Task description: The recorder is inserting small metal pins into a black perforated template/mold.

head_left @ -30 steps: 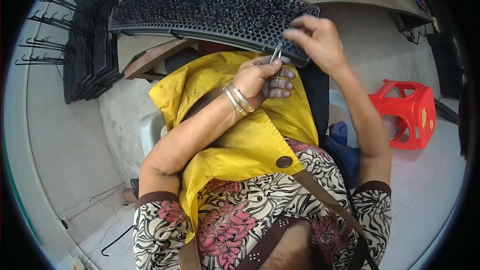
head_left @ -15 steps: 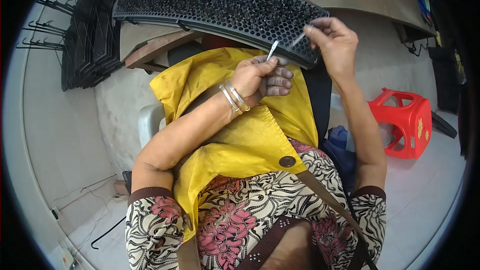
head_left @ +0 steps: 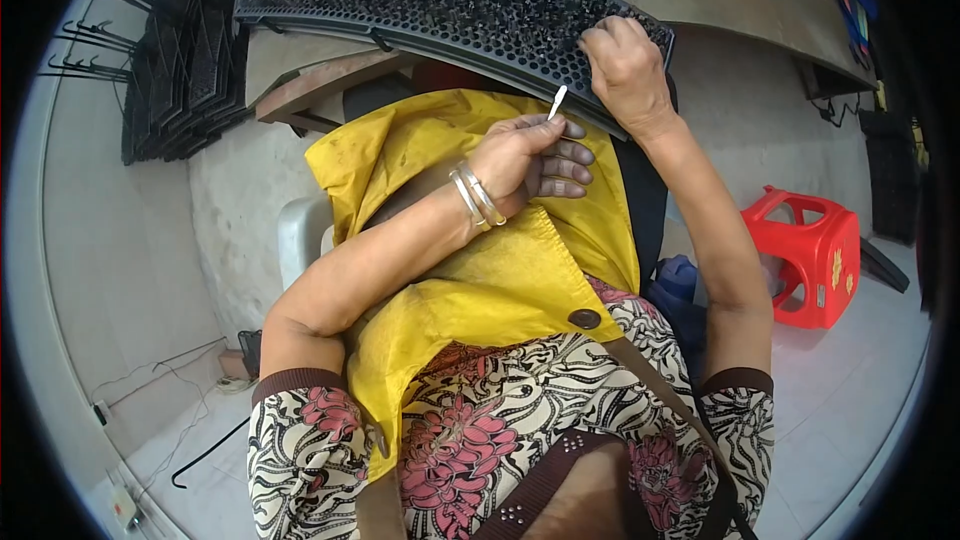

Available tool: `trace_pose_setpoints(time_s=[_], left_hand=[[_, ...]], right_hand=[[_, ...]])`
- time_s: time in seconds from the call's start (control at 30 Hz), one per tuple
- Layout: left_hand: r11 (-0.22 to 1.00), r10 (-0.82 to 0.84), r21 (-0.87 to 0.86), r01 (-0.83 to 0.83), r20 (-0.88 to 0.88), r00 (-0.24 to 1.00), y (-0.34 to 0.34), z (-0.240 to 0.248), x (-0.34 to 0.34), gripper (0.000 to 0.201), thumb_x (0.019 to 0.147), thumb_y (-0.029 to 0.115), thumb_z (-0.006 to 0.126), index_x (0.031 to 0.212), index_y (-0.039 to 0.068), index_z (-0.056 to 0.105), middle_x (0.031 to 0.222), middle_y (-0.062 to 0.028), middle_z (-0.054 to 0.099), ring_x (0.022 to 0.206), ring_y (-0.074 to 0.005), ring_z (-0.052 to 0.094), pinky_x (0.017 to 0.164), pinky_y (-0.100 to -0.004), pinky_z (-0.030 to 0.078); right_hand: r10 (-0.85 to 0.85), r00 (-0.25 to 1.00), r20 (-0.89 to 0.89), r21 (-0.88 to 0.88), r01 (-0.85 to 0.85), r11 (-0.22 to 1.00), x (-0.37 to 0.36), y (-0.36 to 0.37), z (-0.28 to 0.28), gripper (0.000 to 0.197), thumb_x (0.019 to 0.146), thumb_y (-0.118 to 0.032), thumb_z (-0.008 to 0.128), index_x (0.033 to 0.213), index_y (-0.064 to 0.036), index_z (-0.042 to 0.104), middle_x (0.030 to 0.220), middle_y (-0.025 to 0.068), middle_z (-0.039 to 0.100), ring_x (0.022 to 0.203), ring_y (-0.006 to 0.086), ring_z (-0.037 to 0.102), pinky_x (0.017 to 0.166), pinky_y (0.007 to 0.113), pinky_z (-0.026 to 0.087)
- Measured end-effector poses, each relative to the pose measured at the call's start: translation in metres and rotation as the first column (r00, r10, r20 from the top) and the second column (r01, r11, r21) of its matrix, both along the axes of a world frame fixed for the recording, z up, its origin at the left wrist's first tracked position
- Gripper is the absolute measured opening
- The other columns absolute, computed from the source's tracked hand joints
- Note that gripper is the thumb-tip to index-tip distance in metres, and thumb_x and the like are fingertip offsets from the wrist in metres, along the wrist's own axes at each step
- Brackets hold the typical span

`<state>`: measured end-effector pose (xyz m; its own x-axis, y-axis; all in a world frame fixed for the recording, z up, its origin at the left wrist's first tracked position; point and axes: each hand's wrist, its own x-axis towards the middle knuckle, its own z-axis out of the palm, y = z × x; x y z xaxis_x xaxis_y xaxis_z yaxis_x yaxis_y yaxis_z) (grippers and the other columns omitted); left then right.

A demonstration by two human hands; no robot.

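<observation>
My left hand point(head_left: 535, 160) is closed in front of the yellow apron point(head_left: 480, 285), gripping a small slim stick with a flat white tip point(head_left: 559, 100) between thumb and forefinger. The tip points up and away from me, and the lower part is hidden in the fingers. Over the right end of a long black perforated tray point(head_left: 430, 35) hovers or rests my right hand point(head_left: 627, 70). Its fingers are pinched together, and what they hold is hidden. Many small dark pieces stand upright in the tray's holes; near the front edge some holes are bare.
The tray lies at the front of a brown table point(head_left: 740, 0), with several thin metal pieces behind it. Black racks with hooked rods point(head_left: 190, 60) are stacked at the left. A red plastic stool point(head_left: 815, 260) stands on the floor at the right.
My right hand has moved left and slightly farther away over the tray, and the slim pale piece seen in it before is now out of sight. My left hand keeps its stick.
</observation>
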<state>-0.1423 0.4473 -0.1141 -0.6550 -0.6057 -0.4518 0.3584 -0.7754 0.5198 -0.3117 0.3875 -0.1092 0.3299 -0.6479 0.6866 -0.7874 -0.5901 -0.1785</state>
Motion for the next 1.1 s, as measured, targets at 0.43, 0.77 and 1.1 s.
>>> trace_pose_setpoints(time_s=[0.43, 0.77, 1.1], left_hand=[[0.993, -0.018, -0.113, 0.025, 0.069, 0.997, 0.009, 0.007, -0.012, 0.027, 0.086, 0.018, 0.048, 0.105, -0.001, 0.045, 0.086, -0.0136, 0.057, 0.073, -0.0224, 0.059, 0.061, -0.0323, 0.052], [0.997, -0.030, -0.070, 0.041, 0.143, 0.989, 0.005, 0.003, -0.009, 0.031, 0.083, 0.015, 0.052, 0.108, -0.002, 0.043, 0.086, -0.0142, 0.057, 0.072, -0.0227, 0.059, 0.061, -0.0316, 0.052], [0.999, -0.003, -0.045, 0.012, 0.186, 0.983, 0.001, 0.009, 0.001, 0.027, 0.083, 0.011, 0.050, 0.105, -0.003, 0.046, 0.086, -0.0129, 0.057, 0.072, -0.0213, 0.059, 0.062, -0.0315, 0.052]], right_hand=[[-0.335, 0.568, 0.752, 0.592, -0.357, 0.723, 0.001, 0.054, 0.026, 0.011, 0.072, 0.000, 0.062, 0.082, 0.0025, 0.059, 0.062, 0.0014, 0.056, 0.050, 0.0042, 0.048, 0.045, 0.017, 0.038], [-0.123, 0.943, 0.309, -0.034, 0.140, 0.990, -0.013, 0.010, 0.014, 0.009, 0.072, -0.001, 0.061, 0.079, 0.0027, 0.058, 0.072, 0.0093, 0.060, 0.062, 0.0179, 0.058, 0.058, 0.026, 0.045], [-0.097, 0.991, -0.087, 0.152, 0.110, 0.982, -0.011, 0.016, 0.010, 0.014, 0.070, -0.001, 0.058, 0.083, 0.0019, 0.056, 0.070, 0.0154, 0.052, 0.067, 0.0301, 0.052, 0.060, 0.037, 0.043]])
